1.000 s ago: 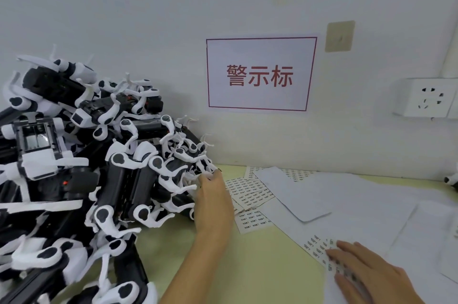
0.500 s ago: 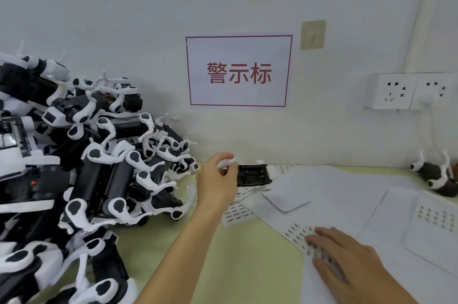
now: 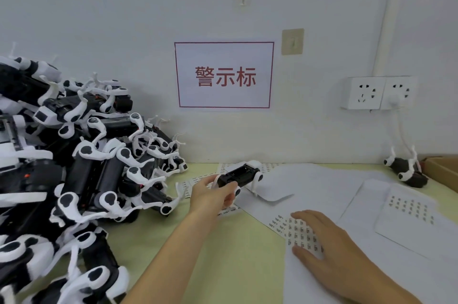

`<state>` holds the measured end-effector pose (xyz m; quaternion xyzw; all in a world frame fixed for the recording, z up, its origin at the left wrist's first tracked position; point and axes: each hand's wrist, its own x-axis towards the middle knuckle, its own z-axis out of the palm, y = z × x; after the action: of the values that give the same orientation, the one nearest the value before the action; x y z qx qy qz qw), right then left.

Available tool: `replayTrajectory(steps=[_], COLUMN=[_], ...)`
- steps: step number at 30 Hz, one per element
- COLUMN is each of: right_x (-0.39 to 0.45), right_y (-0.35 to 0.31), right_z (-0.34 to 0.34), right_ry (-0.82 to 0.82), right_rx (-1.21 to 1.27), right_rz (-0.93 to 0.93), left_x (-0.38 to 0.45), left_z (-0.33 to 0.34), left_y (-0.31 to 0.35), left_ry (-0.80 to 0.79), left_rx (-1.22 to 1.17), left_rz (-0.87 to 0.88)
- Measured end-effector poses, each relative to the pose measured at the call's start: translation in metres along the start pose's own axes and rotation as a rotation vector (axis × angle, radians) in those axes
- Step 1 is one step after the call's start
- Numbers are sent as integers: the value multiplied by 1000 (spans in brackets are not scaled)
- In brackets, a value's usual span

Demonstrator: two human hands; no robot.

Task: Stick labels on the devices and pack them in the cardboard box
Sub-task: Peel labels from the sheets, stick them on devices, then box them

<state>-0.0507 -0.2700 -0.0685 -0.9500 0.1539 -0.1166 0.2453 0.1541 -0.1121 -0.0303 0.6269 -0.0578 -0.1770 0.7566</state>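
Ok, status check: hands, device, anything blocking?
Left hand grips one device above the table. Right hand flat on label sheet. Nothing blocking.

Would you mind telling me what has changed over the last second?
The left hand took one device from the pile and carried it right, over the papers. The right hand stayed resting on the label sheet.

A single head-worn view is given, directed forward and slightly down across the surface (image 3: 238, 266) toward the wall (image 3: 148, 6). Both forearms are seen entering from the bottom edge, close to the lens.
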Motion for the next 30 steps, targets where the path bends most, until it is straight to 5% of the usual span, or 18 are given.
replayTrajectory(steps=[5, 24, 27, 30], right_x=[-2, 3, 3, 3], right_y=[-1, 1, 3, 3], right_z=[1, 8, 9, 9], right_ry=[12, 75, 67, 57], right_rx=[-36, 6, -8, -16], right_rz=[-19, -101, -93, -95], left_x=[-2, -12, -3, 9], left_z=[2, 2, -2, -8], left_y=[-11, -33, -21, -9], left_ry=[141, -162, 20, -125], left_rx=[538, 316, 526, 832], left_rz=[254, 510, 639, 829])
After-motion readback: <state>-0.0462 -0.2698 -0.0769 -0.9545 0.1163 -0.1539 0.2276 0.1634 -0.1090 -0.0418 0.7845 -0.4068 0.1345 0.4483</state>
